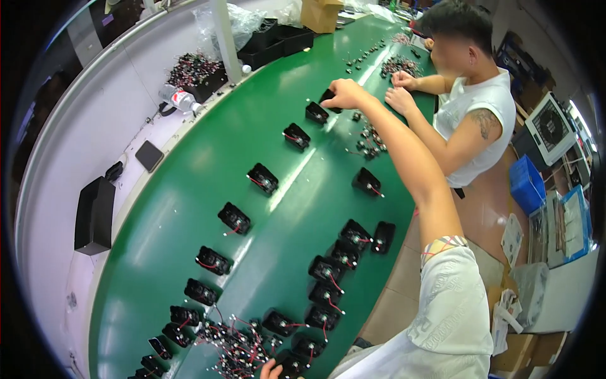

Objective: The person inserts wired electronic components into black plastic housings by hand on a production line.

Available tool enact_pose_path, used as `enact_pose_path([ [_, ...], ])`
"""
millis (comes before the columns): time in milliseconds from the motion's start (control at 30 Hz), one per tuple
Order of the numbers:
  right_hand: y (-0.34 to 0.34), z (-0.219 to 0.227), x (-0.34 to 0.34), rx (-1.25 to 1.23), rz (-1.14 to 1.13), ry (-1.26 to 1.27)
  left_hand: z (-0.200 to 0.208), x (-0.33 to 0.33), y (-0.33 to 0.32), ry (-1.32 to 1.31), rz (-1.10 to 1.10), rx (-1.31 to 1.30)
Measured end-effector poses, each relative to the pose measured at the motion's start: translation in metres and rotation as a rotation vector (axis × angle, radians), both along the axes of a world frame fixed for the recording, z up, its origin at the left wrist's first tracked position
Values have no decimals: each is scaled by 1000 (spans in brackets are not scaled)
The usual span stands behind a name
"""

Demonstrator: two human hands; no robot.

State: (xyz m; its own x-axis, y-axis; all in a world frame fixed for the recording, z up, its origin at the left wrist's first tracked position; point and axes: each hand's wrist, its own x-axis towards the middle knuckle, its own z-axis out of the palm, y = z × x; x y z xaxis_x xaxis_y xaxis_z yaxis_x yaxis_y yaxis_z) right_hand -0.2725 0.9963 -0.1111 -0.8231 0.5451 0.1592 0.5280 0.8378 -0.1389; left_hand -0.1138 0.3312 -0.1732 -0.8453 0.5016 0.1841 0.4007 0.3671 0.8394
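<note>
My right arm reaches far forward across the green table [189, 189]. At its end my right hand [348, 95] is closed on a black plastic housing [327, 98], just beside another black housing [316, 112]. Only fingertips of my left hand [271, 370] show at the lower edge, between a black housing [291, 365] and a heap of small parts with red and black wires [233, 347]; its grip is hidden. A curved row of black housings [234, 218] with red wires runs along the table's left half. More housings [326, 270] cluster nearer my right side.
A co-worker [473, 120] sits at the right edge, hands [404, 91] near a pile of small wired parts [399, 65]. Loose parts [371, 140] lie under my forearm. Along the left ledge are a black box [95, 215], a phone [149, 156] and a plastic bottle [181, 99].
</note>
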Motion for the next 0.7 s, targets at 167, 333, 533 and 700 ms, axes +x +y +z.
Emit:
enact_pose_path([
  [167, 73, -36, -12, 21, -129, -44, -18, 9, 1, -57, 84, 61],
  [333, 57, -47, -56, 7, -309, -230, -34, 7, -13, 11, 72, 82],
  [533, 67, -44, -47, 39, -345, -290, -29, 12, -5, -70, 64, 115],
  [700, 56, -27, -12, 214, -82, 13, -22, 18, 1, -148, 96, 121],
])
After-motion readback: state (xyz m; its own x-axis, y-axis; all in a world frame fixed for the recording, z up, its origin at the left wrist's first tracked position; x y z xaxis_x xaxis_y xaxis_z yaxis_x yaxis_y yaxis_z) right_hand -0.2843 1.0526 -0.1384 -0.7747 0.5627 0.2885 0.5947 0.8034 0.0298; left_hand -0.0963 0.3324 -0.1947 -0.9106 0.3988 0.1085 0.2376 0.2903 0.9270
